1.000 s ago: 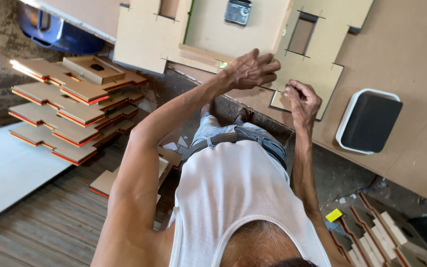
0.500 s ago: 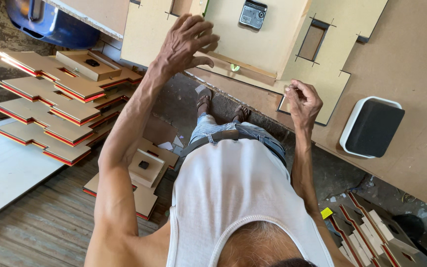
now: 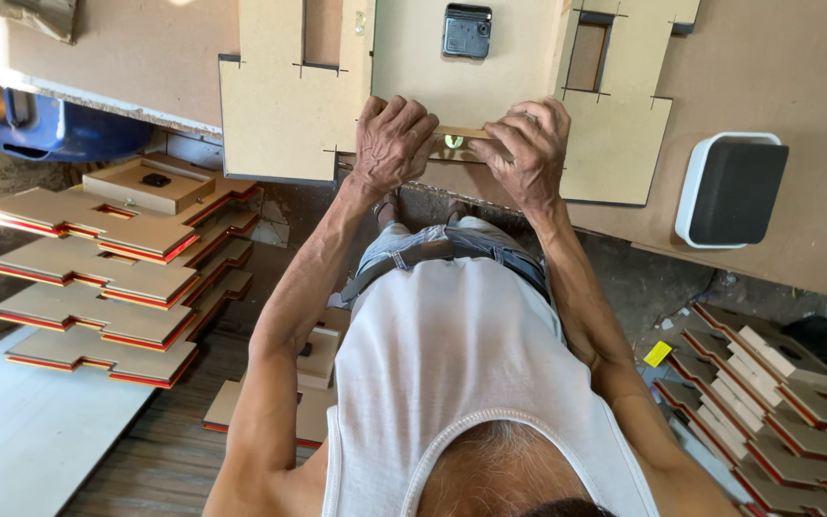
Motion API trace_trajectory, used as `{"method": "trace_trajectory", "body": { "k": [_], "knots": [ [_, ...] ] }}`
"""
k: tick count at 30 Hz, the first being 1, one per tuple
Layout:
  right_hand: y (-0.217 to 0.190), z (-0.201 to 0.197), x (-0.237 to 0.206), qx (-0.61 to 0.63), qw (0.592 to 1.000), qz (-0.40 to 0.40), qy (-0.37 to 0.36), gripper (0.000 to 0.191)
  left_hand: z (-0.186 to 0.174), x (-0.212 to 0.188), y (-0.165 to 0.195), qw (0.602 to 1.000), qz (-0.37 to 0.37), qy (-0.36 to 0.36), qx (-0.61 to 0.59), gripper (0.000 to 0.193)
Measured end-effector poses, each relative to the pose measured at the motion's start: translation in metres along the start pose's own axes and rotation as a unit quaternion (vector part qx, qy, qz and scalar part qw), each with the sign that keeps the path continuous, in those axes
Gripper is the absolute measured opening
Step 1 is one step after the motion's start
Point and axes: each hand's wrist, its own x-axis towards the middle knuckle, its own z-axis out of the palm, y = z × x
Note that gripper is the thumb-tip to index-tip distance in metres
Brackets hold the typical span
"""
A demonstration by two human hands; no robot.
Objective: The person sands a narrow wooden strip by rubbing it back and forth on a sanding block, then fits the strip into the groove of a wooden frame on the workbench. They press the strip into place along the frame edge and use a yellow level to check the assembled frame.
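Observation:
My left hand (image 3: 392, 144) and my right hand (image 3: 528, 148) both rest on the near edge of a tan fibreboard panel (image 3: 413, 67) on the workbench. The fingers of each hand curl over an end of a small wooden bar (image 3: 458, 134) with a green vial in its middle. The bar lies along the panel's edge between my hands. A black square clock mechanism (image 3: 467, 31) sits on the panel just beyond them. Notched panels with rectangular cut-outs lie to the left (image 3: 279, 115) and to the right (image 3: 614, 124).
A black box with a white rim (image 3: 729, 191) lies on the bench at the right. Stacks of red-edged cut boards stand on the floor at the left (image 3: 98, 278) and lower right (image 3: 768, 402). A blue tub (image 3: 50, 129) sits under the bench and a white sheet (image 3: 21, 431) lies lower left.
My left hand came down from a raised position onto the wooden bar. My right hand slid left onto the bar's other end. The view moved closer to the bench.

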Motion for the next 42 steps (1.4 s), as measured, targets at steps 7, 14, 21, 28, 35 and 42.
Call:
{"method": "trace_trajectory", "body": {
  "k": [7, 14, 21, 28, 35, 42],
  "knots": [
    [0.001, 0.016, -0.003, -0.001, 1.000, 0.021, 0.022, 0.039, -0.006, 0.005, 0.002, 1.000, -0.002, 0.005, -0.025, 0.020],
    [0.018, 0.033, -0.017, -0.023, 0.999, 0.033, 0.010, 0.040, 0.018, -0.008, -0.014, 0.996, 0.012, -0.066, 0.052, 0.036],
    [0.082, -0.003, -0.067, -0.103, 0.987, 0.120, -0.028, 0.100, 0.017, -0.038, -0.072, 0.989, -0.078, -0.065, 0.108, 0.109],
    [0.150, -0.051, -0.073, -0.120, 0.972, 0.157, -0.127, 0.125, -0.002, -0.052, -0.100, 0.992, -0.082, -0.089, -0.040, 0.121],
    [0.158, -0.062, -0.073, -0.153, 0.959, 0.195, -0.138, 0.103, -0.022, -0.011, -0.109, 0.994, -0.029, -0.108, 0.004, 0.110],
    [0.051, -0.077, -0.094, -0.109, 0.942, 0.260, -0.180, 0.060, -0.018, 0.055, -0.111, 0.980, -0.081, 0.001, 0.179, 0.066]
  ]
}}
